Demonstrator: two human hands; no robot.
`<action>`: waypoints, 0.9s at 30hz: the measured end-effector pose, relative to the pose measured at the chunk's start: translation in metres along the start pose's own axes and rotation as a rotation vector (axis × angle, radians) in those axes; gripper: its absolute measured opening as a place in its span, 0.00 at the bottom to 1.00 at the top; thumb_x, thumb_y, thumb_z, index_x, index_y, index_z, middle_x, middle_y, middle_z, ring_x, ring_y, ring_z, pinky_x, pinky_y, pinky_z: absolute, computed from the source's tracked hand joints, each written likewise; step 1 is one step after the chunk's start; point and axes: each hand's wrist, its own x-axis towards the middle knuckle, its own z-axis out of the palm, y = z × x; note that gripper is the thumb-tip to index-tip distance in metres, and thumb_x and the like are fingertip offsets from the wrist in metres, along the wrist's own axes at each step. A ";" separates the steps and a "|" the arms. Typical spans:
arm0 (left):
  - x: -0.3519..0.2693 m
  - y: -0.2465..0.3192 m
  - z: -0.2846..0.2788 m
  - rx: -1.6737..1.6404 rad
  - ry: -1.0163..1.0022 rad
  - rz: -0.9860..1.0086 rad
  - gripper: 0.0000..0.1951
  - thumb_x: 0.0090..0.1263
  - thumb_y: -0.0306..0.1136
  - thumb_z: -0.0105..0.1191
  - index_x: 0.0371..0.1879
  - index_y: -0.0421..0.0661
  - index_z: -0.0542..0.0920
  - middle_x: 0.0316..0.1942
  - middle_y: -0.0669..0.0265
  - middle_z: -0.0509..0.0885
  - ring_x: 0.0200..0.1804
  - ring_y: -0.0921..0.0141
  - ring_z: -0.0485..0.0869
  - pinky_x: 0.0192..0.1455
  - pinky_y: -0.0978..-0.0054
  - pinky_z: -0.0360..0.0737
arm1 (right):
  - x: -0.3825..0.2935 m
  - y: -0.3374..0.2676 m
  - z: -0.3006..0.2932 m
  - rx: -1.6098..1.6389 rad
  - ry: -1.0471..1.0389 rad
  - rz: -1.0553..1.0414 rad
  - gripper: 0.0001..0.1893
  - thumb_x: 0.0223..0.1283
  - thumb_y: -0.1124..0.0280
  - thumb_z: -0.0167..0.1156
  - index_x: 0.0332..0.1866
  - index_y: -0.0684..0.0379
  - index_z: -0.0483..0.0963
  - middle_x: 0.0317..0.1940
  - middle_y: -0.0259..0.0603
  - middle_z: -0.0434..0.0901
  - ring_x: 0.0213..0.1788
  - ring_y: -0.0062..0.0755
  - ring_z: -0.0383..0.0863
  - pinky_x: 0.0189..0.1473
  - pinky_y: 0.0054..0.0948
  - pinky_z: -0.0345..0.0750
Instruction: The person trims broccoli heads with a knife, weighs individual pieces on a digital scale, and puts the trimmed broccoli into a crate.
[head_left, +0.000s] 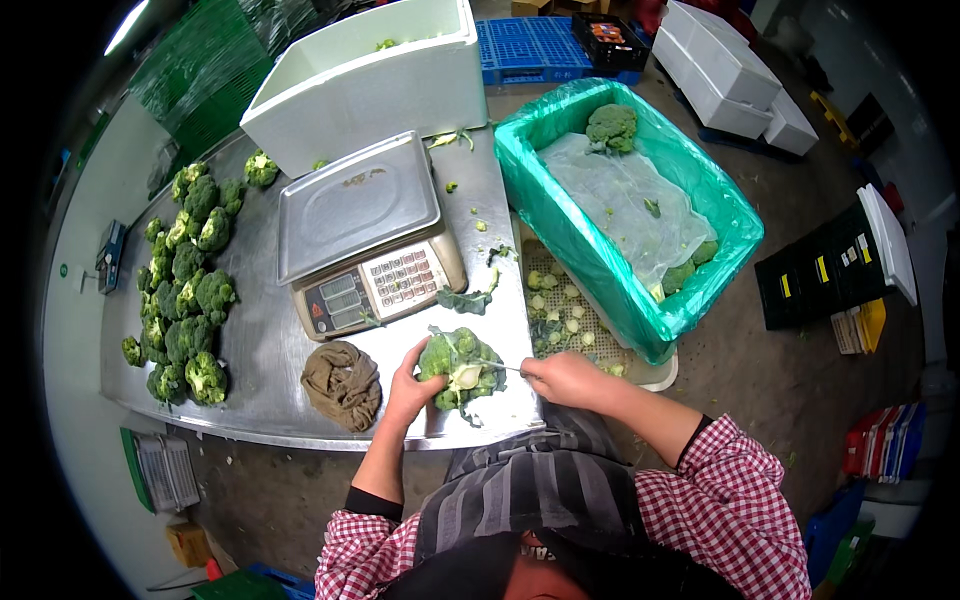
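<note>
My left hand (412, 388) grips a broccoli head (466, 358) from its left side, low over the near right corner of the steel table. The broccoli is turned with its pale cut stem upward. In my right hand (568, 380) is a knife (501, 365); its handle is hidden in my fist and its thin blade reaches left to the broccoli's stem. A brown cloth (342, 385) lies bunched to the left of my left hand. Just beyond the broccoli lies a loose leaf (464, 301), beside the weighing scale (374, 284).
A heap of broccoli (189, 277) covers part of the steel table (259, 330) at left. Behind the scale stands a white foam box (375, 82). At right, a crate lined with green plastic (585, 259) holds broccoli; beneath it, a perforated tray (602, 341) contains stem trimmings.
</note>
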 end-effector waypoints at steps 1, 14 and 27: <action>0.000 0.000 0.001 0.012 0.004 0.009 0.34 0.49 0.26 0.58 0.61 0.40 0.67 0.51 0.58 0.77 0.52 0.69 0.76 0.57 0.74 0.71 | 0.000 0.000 -0.001 -0.015 -0.009 -0.004 0.07 0.54 0.72 0.52 0.38 0.59 0.71 0.19 0.50 0.76 0.25 0.51 0.78 0.29 0.47 0.73; 0.001 0.012 0.043 0.366 0.330 0.073 0.30 0.47 0.35 0.60 0.53 0.39 0.72 0.44 0.49 0.78 0.48 0.53 0.75 0.55 0.61 0.71 | -0.001 0.001 0.012 -0.296 0.068 0.184 0.06 0.55 0.74 0.51 0.38 0.60 0.69 0.21 0.47 0.79 0.26 0.46 0.82 0.27 0.39 0.77; -0.017 -0.006 0.032 -0.373 0.142 -0.194 0.29 0.53 0.29 0.60 0.55 0.31 0.71 0.45 0.56 0.80 0.45 0.69 0.79 0.51 0.74 0.74 | -0.022 0.004 0.013 0.110 0.083 0.091 0.06 0.57 0.70 0.51 0.36 0.58 0.72 0.21 0.51 0.77 0.27 0.53 0.79 0.30 0.47 0.74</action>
